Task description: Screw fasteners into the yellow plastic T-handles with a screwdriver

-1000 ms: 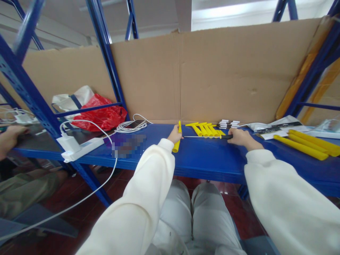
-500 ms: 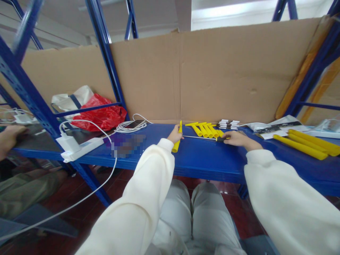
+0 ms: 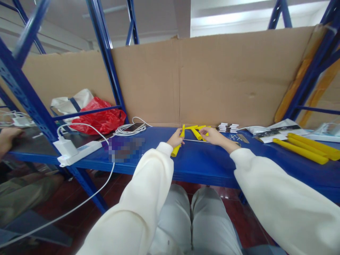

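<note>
My left hand (image 3: 175,138) is closed around a yellow T-shaped tool handle (image 3: 175,151), its round end pointing at me. My right hand (image 3: 209,135) is over the row of similar yellow handles (image 3: 196,133), fingertips pinched together; whether anything small is between them I cannot make out. A screwdriver (image 3: 195,141) lies on the blue tabletop (image 3: 202,159), its thin metal shaft running between my hands. My right hand and wrist hide part of it. Small screws (image 3: 234,137) and a flat metal plate (image 3: 243,138) lie right of my right hand.
White-and-black stacked packs (image 3: 227,128) stand at the back. Long yellow tubes (image 3: 305,150) and plastic packaging (image 3: 281,128) lie right. On the left are a power strip (image 3: 79,153), a coiled cable (image 3: 130,130) and a red bag (image 3: 101,115). Another person's hand (image 3: 10,136) rests far left.
My right hand has let go of the screwdriver and moved left to the yellow handles. The screws and metal plate have come into sight. My left hand still holds its yellow handle.
</note>
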Demonstrator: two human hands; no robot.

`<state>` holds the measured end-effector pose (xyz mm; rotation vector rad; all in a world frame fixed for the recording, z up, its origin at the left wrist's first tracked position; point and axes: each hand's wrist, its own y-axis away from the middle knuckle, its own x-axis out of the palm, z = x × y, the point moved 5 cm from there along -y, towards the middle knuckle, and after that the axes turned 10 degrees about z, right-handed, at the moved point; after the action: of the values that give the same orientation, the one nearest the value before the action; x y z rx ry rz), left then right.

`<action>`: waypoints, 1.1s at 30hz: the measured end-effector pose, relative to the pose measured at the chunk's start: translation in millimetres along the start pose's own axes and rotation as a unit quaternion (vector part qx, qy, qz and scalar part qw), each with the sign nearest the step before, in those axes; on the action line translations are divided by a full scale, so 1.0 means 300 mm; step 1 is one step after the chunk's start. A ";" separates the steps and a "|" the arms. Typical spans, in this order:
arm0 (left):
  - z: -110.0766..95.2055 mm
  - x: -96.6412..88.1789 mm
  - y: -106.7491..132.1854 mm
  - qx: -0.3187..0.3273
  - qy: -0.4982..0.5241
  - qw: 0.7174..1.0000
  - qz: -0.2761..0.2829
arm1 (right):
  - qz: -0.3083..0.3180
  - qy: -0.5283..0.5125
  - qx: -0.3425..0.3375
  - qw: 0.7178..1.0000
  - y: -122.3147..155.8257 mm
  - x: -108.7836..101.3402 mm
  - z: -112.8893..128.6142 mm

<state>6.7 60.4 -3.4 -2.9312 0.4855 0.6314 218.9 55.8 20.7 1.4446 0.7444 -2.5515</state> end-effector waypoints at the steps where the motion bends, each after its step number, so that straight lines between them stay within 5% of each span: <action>1: -0.001 0.001 0.001 0.002 0.000 1.000 0.003 | -0.001 -0.011 0.002 1.000 -0.031 0.018 0.024; 10: -0.019 0.009 0.016 0.022 -0.006 0.999 0.024 | -0.041 -0.096 0.026 0.994 -0.206 0.127 0.126; 16: -0.021 0.017 0.016 0.041 -0.014 0.998 0.046 | -0.083 -0.150 0.042 0.984 -0.187 0.171 0.087; 33: -0.032 0.030 0.027 0.065 0.004 0.994 0.086 | -0.079 -0.207 0.013 0.975 -0.130 0.158 0.041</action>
<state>15.5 48.6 1.4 -2.7908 0.7556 0.5834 171.1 90.5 0.5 0.8365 0.7799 -2.8511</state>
